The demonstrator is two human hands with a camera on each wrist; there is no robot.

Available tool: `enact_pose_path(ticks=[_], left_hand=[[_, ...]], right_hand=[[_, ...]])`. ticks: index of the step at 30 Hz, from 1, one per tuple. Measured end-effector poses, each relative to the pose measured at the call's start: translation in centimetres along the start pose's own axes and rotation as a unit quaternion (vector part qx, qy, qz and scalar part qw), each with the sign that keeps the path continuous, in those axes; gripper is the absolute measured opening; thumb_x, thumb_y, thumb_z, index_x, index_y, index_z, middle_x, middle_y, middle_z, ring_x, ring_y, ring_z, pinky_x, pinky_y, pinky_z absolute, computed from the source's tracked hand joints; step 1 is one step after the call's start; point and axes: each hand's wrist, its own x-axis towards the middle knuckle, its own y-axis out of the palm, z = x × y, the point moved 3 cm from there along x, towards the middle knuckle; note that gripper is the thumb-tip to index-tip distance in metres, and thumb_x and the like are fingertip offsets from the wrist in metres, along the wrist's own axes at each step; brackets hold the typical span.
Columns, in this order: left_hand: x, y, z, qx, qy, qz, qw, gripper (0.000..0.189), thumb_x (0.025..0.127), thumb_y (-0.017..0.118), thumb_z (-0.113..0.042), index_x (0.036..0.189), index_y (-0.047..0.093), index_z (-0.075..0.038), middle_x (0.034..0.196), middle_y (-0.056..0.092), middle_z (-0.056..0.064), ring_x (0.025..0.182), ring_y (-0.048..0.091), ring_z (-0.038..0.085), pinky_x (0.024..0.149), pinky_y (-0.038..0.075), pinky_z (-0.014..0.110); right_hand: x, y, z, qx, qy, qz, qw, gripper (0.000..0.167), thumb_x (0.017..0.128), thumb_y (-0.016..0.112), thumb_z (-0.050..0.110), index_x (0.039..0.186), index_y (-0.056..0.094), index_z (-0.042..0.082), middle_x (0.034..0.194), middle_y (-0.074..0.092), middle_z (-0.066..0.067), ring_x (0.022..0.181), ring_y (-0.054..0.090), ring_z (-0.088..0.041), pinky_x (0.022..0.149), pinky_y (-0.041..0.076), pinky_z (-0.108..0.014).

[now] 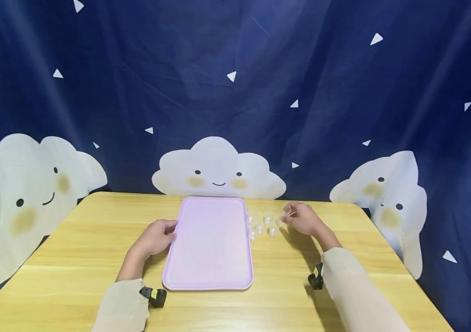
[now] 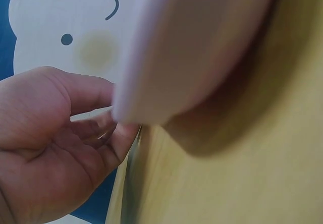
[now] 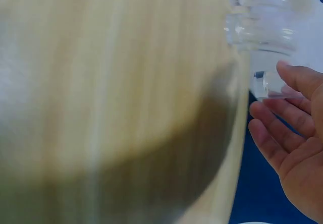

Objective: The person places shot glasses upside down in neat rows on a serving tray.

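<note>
A pale purple tray lies on the wooden table in front of me. At its left edge, my left hand pinches the rim between thumb and fingers; the left wrist view shows the tray edge from the side. Right of the tray, my right hand holds a small clear glass with a thick base, thumb on one side and fingers on the other. Several similar clear glasses stand grouped between the tray and this hand. Two of them, including one glass, appear in the right wrist view.
The wooden table reaches toward a dark blue curtain with white clouds and triangles. Black cameras sit on both wrists, one being the left wrist camera.
</note>
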Motion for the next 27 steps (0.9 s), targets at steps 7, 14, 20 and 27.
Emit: enact_pose_path(ticks=[7,14,20,27], left_hand=[[0.0,0.2,0.1,0.002,0.004,0.001,1.0,0.045,0.096,0.058,-0.001,0.14,0.056,0.01,0.133,0.059,0.033,0.128,0.054,0.05,0.107,0.045,0.061],[-0.1,0.1,0.0,0.001,0.0,0.007,1.0,0.045,0.097,0.058,-0.002,0.141,0.055,0.01,0.136,0.058,0.033,0.131,0.052,0.05,0.108,0.044,0.061],[-0.1,0.1,0.0,-0.001,0.004,0.007,1.0,0.044,0.098,0.058,-0.002,0.141,0.055,0.009,0.138,0.057,0.033,0.133,0.049,0.051,0.11,0.042,0.062],[-0.2,0.2,0.0,-0.002,0.01,0.001,0.9999,0.044,0.097,0.057,0.0,0.139,0.056,0.01,0.136,0.058,0.033,0.131,0.051,0.05,0.109,0.043,0.061]], right_hand=[[0.8,-2.1,1.4,-0.027,-0.03,-0.012,0.9991,0.016,0.092,0.071,0.012,0.1,0.064,0.0,0.104,0.071,-0.016,0.098,0.072,-0.036,0.085,0.059,-0.048],[1.6,-3.3,3.5,-0.062,-0.052,-0.01,0.9967,0.012,0.092,0.068,0.014,0.096,0.06,0.006,0.094,0.066,-0.007,0.088,0.069,-0.022,0.079,0.054,-0.039],[2.2,-3.4,5.9,-0.086,-0.078,0.007,0.9933,0.012,0.092,0.065,0.014,0.098,0.058,0.006,0.08,0.059,-0.001,0.072,0.056,-0.015,0.071,0.048,-0.034],[2.9,-2.5,8.7,-0.067,-0.106,0.037,0.9915,0.023,0.094,0.061,0.011,0.114,0.059,0.001,0.106,0.066,-0.01,0.088,0.072,-0.018,0.075,0.057,-0.036]])
